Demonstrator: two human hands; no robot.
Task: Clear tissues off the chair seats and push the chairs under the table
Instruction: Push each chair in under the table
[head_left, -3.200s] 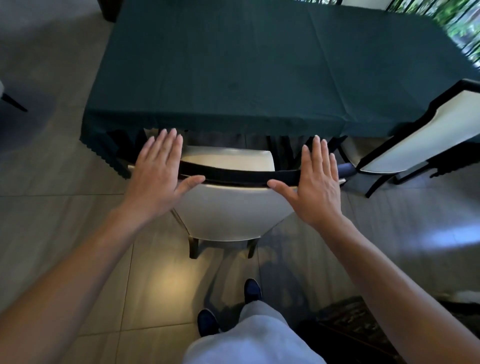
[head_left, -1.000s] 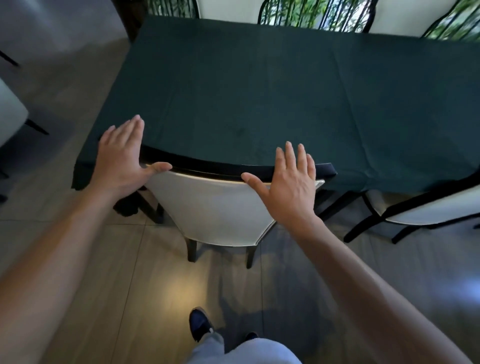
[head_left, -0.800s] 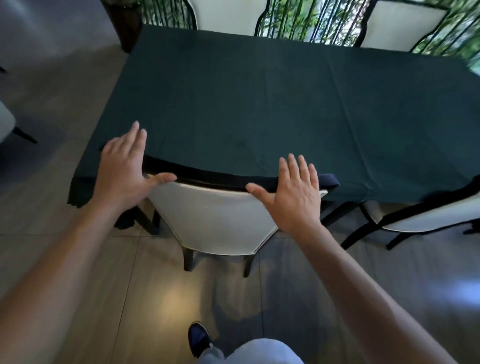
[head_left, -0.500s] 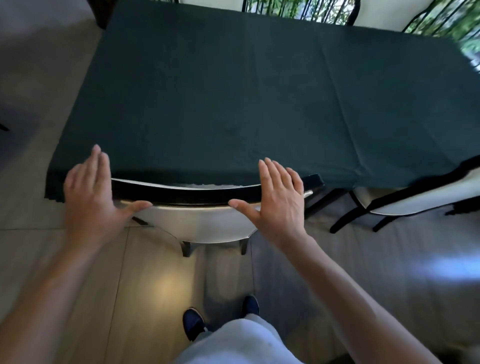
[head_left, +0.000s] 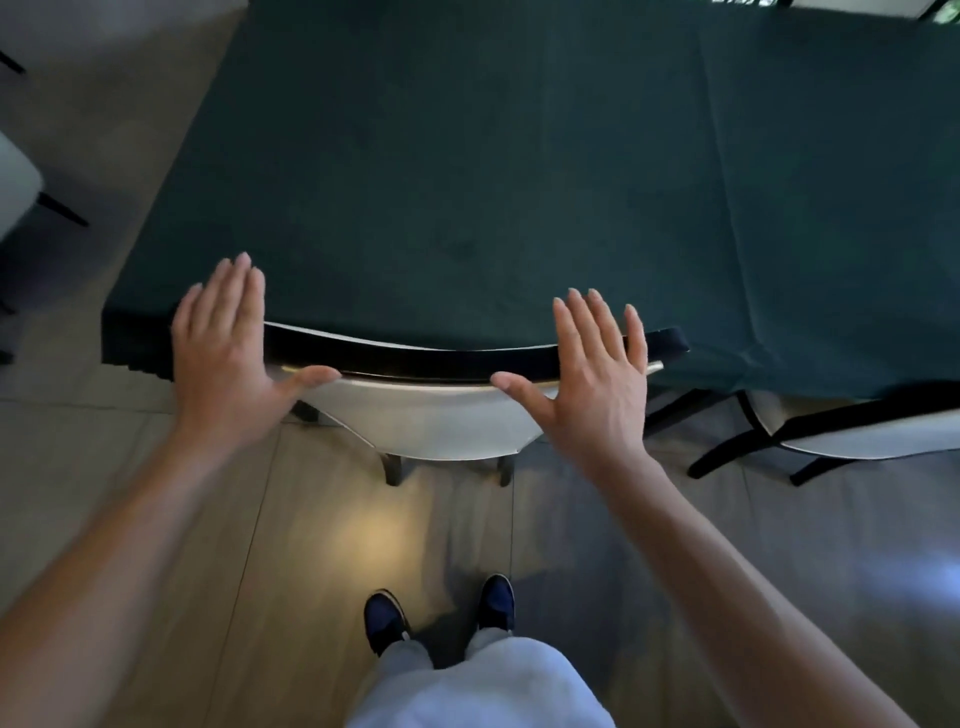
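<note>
Both hands, left hand (head_left: 223, 358) and right hand (head_left: 592, 384), rest spread-open fingers (head_left: 597, 327) across the chair (head_left: 426, 415) top rail.

Chair (head_left: 431, 426) pushed in vs table (head_left: 493, 182) edge, seat under it. L hand (head_left: 228, 358) & R hand (head_left: 597, 384) at backrest ends (fingers flat). 2nd chair (head_left: 857, 431) to the right.

Chair (head_left: 426, 421) tucked against table (head_left: 467, 182); its top rail touches the cloth edge, no gap between. Second chair (head_left: 862, 431) just beside on the right, legs splayed outward, narrow floor strip between the two. Tiled floor (head_left: 332, 545) behind the chair open. Tabletop bare.
</note>
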